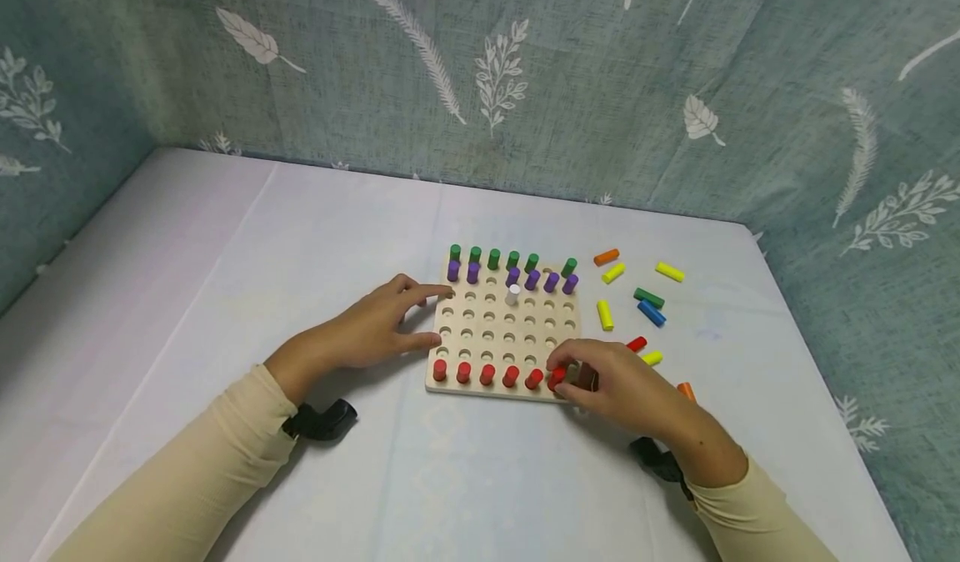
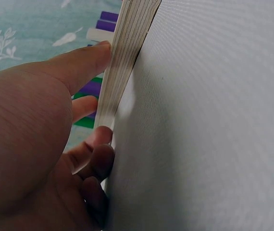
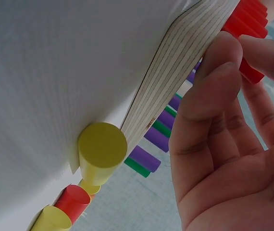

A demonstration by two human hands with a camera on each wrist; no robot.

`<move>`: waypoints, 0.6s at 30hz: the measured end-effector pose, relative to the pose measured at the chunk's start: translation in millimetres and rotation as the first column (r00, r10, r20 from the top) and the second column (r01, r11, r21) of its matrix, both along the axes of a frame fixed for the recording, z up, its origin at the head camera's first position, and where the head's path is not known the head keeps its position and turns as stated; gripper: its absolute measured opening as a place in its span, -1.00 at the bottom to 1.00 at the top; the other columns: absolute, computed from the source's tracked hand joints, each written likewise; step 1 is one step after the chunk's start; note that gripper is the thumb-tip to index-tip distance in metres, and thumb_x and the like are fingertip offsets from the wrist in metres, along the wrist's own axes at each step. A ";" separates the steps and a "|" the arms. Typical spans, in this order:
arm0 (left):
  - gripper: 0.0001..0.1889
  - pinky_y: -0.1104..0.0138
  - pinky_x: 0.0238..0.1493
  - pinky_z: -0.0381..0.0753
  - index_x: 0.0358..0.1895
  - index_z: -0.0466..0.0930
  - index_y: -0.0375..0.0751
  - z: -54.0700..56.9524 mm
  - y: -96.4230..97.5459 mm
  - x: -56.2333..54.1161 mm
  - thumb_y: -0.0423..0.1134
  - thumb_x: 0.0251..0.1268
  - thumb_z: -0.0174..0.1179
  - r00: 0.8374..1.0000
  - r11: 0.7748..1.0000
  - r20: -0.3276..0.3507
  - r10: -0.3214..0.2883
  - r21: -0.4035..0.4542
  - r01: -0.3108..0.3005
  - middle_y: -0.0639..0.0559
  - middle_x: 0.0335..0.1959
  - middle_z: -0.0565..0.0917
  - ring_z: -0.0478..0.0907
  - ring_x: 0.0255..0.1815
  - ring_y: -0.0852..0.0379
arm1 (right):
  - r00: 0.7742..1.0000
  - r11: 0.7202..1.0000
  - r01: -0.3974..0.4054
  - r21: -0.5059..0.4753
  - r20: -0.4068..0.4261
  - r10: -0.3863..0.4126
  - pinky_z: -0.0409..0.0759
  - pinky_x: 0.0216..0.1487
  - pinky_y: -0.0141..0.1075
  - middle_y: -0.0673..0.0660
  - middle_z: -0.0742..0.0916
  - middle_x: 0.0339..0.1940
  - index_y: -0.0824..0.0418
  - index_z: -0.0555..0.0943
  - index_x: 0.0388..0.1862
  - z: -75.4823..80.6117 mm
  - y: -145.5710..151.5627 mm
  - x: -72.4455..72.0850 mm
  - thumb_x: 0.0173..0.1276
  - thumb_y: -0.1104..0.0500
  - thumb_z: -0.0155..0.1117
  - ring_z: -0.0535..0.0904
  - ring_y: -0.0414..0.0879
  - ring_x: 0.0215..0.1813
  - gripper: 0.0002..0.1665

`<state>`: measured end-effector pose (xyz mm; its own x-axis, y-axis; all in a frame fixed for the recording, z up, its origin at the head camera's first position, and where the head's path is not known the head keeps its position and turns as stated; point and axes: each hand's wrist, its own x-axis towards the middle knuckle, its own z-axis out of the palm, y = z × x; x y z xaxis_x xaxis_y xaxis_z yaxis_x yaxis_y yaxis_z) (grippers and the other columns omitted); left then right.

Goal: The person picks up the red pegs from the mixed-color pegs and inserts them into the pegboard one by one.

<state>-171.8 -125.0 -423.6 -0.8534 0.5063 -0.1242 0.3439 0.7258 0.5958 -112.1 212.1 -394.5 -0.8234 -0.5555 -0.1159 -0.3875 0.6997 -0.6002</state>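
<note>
A pale wooden pegboard (image 1: 477,385) lies on the white table, its layered edge (image 2: 120,62) showing in the left wrist view. Thumb and forefinger of my right hand (image 1: 626,388) pinch a red peg (image 3: 252,72) at the right end of the front row, where several red pegs (image 1: 487,374) stand in holes. My left hand (image 1: 367,328) rests against the board's left side, fingers loosely spread, forefinger reaching over the rim. Green pegs (image 1: 493,258) fill most of the back row, purple pegs (image 1: 532,279) the row before it. One white peg (image 1: 512,295) stands in the third row.
Loose pegs lie right of the board: yellow (image 1: 605,315), green (image 1: 648,298), blue (image 1: 652,313), orange (image 1: 606,257) and red (image 1: 636,344) ones. An orange peg (image 1: 686,392) is partly hidden by my right wrist. Patterned cloth (image 1: 585,87) hangs behind the table.
</note>
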 end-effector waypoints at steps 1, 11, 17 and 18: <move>-0.22 0.11 0.06 0.49 0.52 0.23 0.26 0.4 0.3 -0.4 0.10 0.25 0.36 1.000 1.000 0.008 0.004 -0.001 -0.004 -0.08 0.19 0.44 0.47 0.10 -0.01 | 1.000 1.000 0.000 0.000 0.002 0.000 0.57 -0.34 -0.40 -0.15 0.69 -0.24 0.01 0.61 -0.06 0.1 0.1 -0.1 0.32 0.21 0.42 0.54 -0.30 -0.37 -0.75; -0.21 0.04 0.13 0.49 0.53 0.22 0.26 2.1 0.7 -1.4 0.10 0.26 0.36 1.000 1.000 0.005 0.002 -0.002 -0.002 -0.09 0.19 0.44 0.47 0.15 -0.04 | 1.000 1.000 0.005 0.002 0.012 -0.005 0.58 -0.33 -0.40 -0.14 0.69 -0.24 0.00 0.62 -0.08 1.9 -0.5 -1.2 0.31 0.22 0.43 0.54 -0.29 -0.37 -0.75; -0.21 0.03 0.15 0.49 0.53 0.22 0.25 1.2 0.2 0.0 0.10 0.26 0.36 1.000 1.000 0.017 0.005 0.001 -0.005 -0.09 0.19 0.44 0.46 0.16 -0.04 | 1.000 1.000 -0.006 0.006 0.024 0.006 0.56 -0.34 -0.40 -0.15 0.68 -0.24 -0.02 0.62 -0.05 1.9 0.6 -0.2 0.33 0.18 0.42 0.53 -0.28 -0.38 -0.75; -0.21 0.03 0.14 0.50 0.54 0.22 0.24 1.2 0.2 0.4 0.10 0.26 0.35 1.000 1.000 0.015 0.004 0.001 -0.004 -0.10 0.19 0.44 0.47 0.15 -0.04 | 1.000 1.000 -0.013 0.001 0.020 0.013 0.56 -0.34 -0.40 -0.15 0.68 -0.23 -0.02 0.62 -0.04 2.0 1.1 0.0 0.33 0.16 0.41 0.52 -0.28 -0.38 -0.75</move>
